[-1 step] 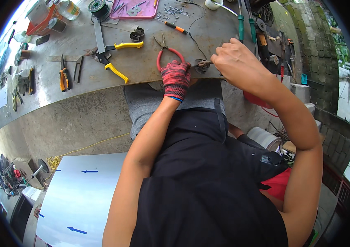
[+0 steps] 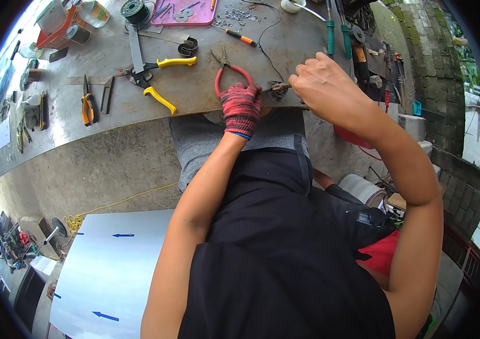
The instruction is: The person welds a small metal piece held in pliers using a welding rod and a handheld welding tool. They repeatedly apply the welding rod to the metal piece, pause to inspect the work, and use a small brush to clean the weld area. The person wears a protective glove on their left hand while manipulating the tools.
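My left hand (image 2: 241, 107), in a red and black knit glove, is at the bench's near edge with its fingers curled; what it grips is hidden. Just beyond it lie red-handled pliers (image 2: 224, 63), jaws apart and pointing away. Bare and closed, my right hand (image 2: 327, 85) grips the end of a dark, worn metal tool (image 2: 279, 87) whose tip reaches toward my gloved fingers. The tool's exact kind does not show. Below its tip sits a small, dark round piece (image 2: 275, 96). A thin black wire (image 2: 260, 42) runs over the bench toward this spot.
Yellow-handled snips (image 2: 146, 76), orange-handled pliers (image 2: 88, 107) and a screwdriver (image 2: 241, 37) lie on the metal bench (image 2: 121, 107). Farther back are a pink tray (image 2: 189, 20), a wire spool (image 2: 134, 10) and loose small fasteners (image 2: 237, 16). Green-handled tools (image 2: 331, 37) lie at right.
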A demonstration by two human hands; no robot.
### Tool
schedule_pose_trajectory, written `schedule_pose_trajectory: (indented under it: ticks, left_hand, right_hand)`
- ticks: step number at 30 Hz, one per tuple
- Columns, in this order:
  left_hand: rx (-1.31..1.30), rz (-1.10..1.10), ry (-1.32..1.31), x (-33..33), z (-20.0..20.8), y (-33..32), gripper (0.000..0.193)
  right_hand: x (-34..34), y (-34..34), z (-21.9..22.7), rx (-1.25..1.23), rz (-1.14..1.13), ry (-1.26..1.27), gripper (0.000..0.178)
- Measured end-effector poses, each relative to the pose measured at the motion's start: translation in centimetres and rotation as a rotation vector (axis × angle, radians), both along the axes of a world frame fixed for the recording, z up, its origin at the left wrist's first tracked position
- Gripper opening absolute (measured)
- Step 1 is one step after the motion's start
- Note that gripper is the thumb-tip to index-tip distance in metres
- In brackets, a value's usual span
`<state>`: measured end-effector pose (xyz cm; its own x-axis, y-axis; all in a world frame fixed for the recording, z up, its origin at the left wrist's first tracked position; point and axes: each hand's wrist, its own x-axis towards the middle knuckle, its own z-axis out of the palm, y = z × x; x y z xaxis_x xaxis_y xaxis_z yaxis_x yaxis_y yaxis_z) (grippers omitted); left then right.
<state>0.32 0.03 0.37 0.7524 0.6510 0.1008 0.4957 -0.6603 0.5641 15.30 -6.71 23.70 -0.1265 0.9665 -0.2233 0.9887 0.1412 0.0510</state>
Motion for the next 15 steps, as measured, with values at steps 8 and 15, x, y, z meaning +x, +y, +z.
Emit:
schedule_pose_trajectory:
  ticks: [8,15]
  left_hand:
    - [-0.133,0.019,0.181,0.3,2.6,-0.8,0.061]
    - [-0.012,0.049,0.074,0.5,1.8,-2.8,0.089]
  right_hand:
    - [0.7,-0.2,-0.4,0.021,-0.002,0.013,0.006]
    - [0.9,-0.2,-0.2,-0.020,-0.004,0.008,0.005]
